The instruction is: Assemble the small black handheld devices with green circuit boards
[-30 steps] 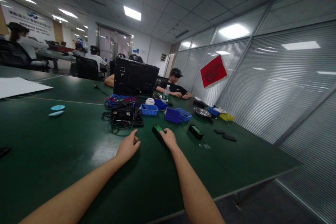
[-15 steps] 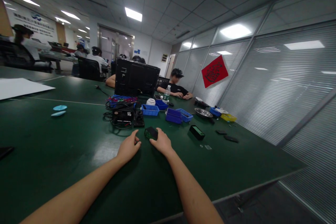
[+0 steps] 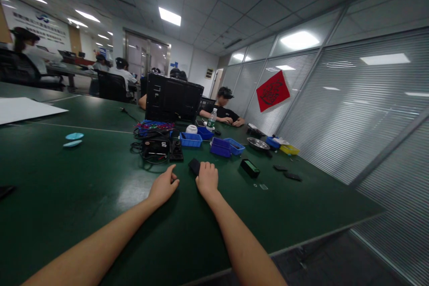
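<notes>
Turned since before, the black box (image 3: 193,166) now hides its green side, poking out left of the right hand (image 3: 207,179), whose fingers hug it, close together. Further left, the left hand (image 3: 164,185) keeps thumb and pointer finger apart.

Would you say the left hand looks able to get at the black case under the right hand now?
Probably yes: the left hand looks empty, nothing stands between it and the black case, and the case's far end pokes out past the right hand.
</notes>
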{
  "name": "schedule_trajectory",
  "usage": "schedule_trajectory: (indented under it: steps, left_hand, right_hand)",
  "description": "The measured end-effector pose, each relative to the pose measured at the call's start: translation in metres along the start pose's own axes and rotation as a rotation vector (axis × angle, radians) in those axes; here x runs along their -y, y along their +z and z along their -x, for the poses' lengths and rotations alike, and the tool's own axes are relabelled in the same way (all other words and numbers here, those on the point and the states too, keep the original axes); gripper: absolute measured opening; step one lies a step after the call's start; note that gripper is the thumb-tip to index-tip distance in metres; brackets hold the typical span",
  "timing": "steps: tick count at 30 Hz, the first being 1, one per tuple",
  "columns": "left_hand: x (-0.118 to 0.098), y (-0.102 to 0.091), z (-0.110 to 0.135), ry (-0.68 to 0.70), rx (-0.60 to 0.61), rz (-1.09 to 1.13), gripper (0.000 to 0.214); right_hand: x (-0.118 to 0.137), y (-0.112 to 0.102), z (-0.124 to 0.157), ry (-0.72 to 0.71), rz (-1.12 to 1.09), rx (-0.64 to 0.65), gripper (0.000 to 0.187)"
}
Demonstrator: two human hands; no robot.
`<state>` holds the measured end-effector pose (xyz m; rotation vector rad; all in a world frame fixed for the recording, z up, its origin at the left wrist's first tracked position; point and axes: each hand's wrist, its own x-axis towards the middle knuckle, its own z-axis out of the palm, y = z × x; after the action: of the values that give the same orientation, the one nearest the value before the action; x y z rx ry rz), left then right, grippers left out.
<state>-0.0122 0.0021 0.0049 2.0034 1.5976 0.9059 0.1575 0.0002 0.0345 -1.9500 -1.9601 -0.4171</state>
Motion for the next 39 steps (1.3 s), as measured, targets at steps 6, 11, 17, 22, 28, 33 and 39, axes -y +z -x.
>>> schedule_trajectory:
  steps: [6,11,17,22,28,33,39]
  left_hand:
    - [-0.002,-0.001,-0.001,-0.012,0.002,0.018,0.055]
    - [0.001,0.000,-0.002,-0.035,0.001,0.030,0.055]
    - [0.003,0.000,-0.001,-0.026,-0.001,0.019,0.055]
    - [0.003,0.000,-0.002,-0.033,0.002,0.052,0.054]
    - [0.005,0.004,-0.004,0.021,-0.140,0.064,0.055]
    - [0.001,0.003,0.000,0.125,-0.198,-0.007,0.071]
    - [-0.009,0.001,0.008,0.086,-0.068,-0.118,0.082]
  right_hand:
    - [0.027,-0.004,0.012,-0.141,0.001,-0.019,0.030]
    - [0.020,-0.010,0.006,-0.063,-0.216,-0.042,0.024]
    - [-0.019,0.003,-0.016,0.243,-0.570,0.065,0.028]
    - [-0.011,0.015,-0.015,0.187,-0.729,0.157,0.022]
    - [0.010,0.020,-0.006,0.245,-1.155,0.353,0.010]
    - [0.014,0.027,-0.003,0.221,-1.470,0.515,0.020]
    - [0.006,0.034,-0.007,0.218,-1.346,0.436,0.015]
